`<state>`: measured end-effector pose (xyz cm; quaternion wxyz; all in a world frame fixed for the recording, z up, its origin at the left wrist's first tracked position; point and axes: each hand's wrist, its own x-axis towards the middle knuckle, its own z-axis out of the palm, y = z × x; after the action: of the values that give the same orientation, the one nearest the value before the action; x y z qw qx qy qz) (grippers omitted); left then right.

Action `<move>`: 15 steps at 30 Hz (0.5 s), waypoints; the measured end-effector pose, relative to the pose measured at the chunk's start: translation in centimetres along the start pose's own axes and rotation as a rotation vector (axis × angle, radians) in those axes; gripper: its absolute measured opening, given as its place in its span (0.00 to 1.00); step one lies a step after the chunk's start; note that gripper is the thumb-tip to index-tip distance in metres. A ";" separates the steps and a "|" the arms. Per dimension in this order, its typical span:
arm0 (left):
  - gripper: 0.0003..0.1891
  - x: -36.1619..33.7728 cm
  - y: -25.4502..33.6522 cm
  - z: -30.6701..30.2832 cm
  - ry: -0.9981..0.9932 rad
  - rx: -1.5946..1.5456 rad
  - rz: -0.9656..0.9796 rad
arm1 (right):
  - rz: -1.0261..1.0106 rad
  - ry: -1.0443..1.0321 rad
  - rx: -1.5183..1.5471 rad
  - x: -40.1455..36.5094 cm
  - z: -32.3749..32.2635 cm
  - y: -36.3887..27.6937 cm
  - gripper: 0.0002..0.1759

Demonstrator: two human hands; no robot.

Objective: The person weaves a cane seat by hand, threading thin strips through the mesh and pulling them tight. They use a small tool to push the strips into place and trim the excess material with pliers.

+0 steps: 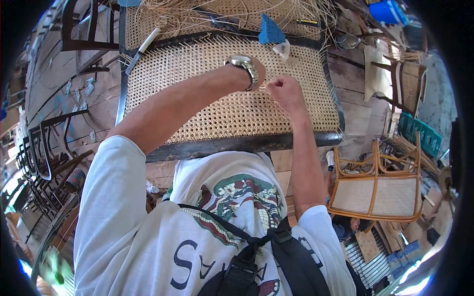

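Note:
A woven cane panel point(212, 116) in a dark wooden frame point(222, 144) lies in front of me, with short cane ends sticking up along its far edge. My left hand point(258, 71) bends down over the middle of the weave. A metal watch is on that wrist, and the fingers are hidden behind the hand. Just to its right, my right hand point(286, 93) is closed in a pinch close above the panel. A thin pale cane strand seems to run from its fingertips toward the left hand.
A knife point(143, 49) with a pale handle lies at the far left of the panel. Beyond are loose cane strands point(165, 15), a blue piece point(270, 29), a white lump point(282, 50) and a yellow-black tool point(307, 22). A rattan settee point(377, 197) stands right, near another person.

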<state>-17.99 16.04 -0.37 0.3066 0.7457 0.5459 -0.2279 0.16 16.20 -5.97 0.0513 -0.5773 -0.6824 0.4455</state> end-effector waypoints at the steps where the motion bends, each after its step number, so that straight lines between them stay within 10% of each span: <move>1: 0.13 0.6 0.4 0.5 -0.014 0.039 -0.012 | -0.007 0.000 -0.061 -0.1 0.0 -0.3 0.12; 8: 0.22 1.7 -2.7 9.1 0.317 -0.270 0.064 | -0.162 0.029 -0.163 -0.6 1.9 -1.6 0.11; 9: 0.25 -0.3 -1.9 6.2 0.161 -0.615 -0.199 | -0.184 0.044 -0.156 -1.0 2.0 -1.7 0.10; 15: 0.27 1.6 -5.1 5.9 0.145 -0.433 -0.111 | -0.379 0.148 -0.207 -3.5 1.9 -0.7 0.12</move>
<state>-22.42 14.05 -6.64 0.4063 0.6460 0.6427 -0.0679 -0.35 12.33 -5.05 0.1244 -0.4721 -0.8150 0.3120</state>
